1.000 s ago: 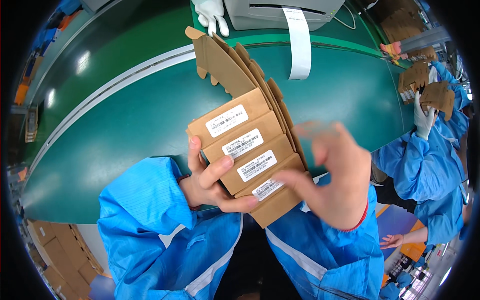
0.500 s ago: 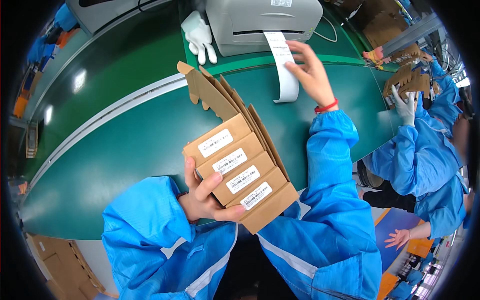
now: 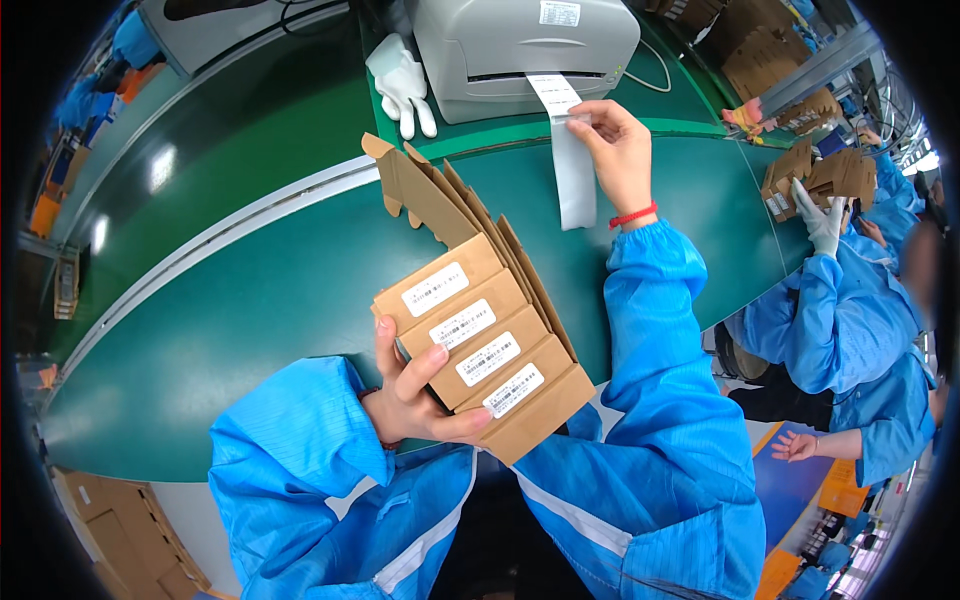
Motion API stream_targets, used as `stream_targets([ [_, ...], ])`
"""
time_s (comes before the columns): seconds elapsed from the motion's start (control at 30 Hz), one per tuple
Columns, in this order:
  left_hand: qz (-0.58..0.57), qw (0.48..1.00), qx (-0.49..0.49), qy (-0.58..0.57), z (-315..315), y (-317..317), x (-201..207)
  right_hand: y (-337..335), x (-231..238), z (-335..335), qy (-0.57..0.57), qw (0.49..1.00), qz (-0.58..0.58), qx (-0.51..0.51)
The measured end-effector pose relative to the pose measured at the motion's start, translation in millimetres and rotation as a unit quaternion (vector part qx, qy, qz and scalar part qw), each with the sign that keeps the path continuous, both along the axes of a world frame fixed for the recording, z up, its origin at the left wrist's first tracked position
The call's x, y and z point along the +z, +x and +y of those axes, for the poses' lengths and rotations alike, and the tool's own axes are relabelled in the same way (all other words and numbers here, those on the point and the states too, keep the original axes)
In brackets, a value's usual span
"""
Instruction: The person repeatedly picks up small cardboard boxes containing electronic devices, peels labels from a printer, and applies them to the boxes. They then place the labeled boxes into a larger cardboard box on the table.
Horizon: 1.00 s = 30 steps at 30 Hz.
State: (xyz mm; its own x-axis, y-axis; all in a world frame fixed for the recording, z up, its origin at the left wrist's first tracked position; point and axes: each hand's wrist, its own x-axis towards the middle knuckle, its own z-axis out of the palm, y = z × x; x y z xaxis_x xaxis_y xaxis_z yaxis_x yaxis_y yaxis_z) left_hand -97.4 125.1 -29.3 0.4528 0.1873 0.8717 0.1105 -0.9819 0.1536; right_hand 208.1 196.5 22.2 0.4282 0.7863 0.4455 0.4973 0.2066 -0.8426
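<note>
Close in, the left hand [image 3: 415,400] clamps a fanned stack of flat brown boxes [image 3: 480,350], thumb across the white labels, long axis slanting up and away over the green tabletop [image 3: 250,300]. Farther out, the right hand [image 3: 615,150] pinches the label strip [image 3: 570,160] hanging from the grey printer [image 3: 525,45], straight beyond the stack and nearer that right arm.

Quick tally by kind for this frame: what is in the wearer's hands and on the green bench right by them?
Brown flat cartons, fanned in left hand: 5
White labels on them: 4
Label strip, pinched by right hand: 1
Grey printer: 1
White glove: 1
Total: 12
</note>
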Motion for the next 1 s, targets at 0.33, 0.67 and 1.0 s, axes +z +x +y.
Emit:
stream_targets([
  [0.33,-0.059,0.998,0.013,-0.008,0,7,1,-101,95,-143,-0.019,0.936,-0.189,0.296],
  [0.67,-0.102,0.994,-0.025,-0.024,5,17,2,-124,98,-167,-0.195,0.946,-0.104,0.237],
  [1.0,-0.09,0.995,-0.032,-0.024,4,12,0,-134,94,-169,-0.165,0.935,-0.209,0.234],
])
